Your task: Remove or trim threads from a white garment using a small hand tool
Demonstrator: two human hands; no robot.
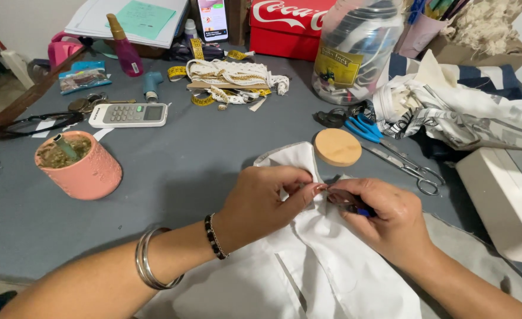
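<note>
My left hand point(261, 204) pinches a fold of the white fabric point(308, 260) between thumb and forefinger, fingertips closed on the cloth just below centre frame. My right hand point(385, 215) meets it there, fingers curled shut around a small dark tool with a blue end point(355, 208) (a seam ripper by the look of it, though most of it is hidden in my grip). The tool's tip sits at the pinched fold, touching or nearly so; I cannot tell which.

The fabric spreads from the pinch toward the lower edge of the frame, lying flat on the grey table point(184, 171). Just above the hands sits a round wooden lid point(337, 147), and right of it blue-handled scissors point(391, 150). A pink pot point(79, 165) stands at left, a white remote point(128, 115) above it, coiled lace trim and a yellow tape measure point(231, 80) at upper centre, a clear jar point(355, 47) at upper right.

Judgement: the step in hand appears to be working stitches at the held fold. The next move calls for steady tension from the left pinch and a shallow, controlled push of the tip, lest it snag the cloth.
</note>
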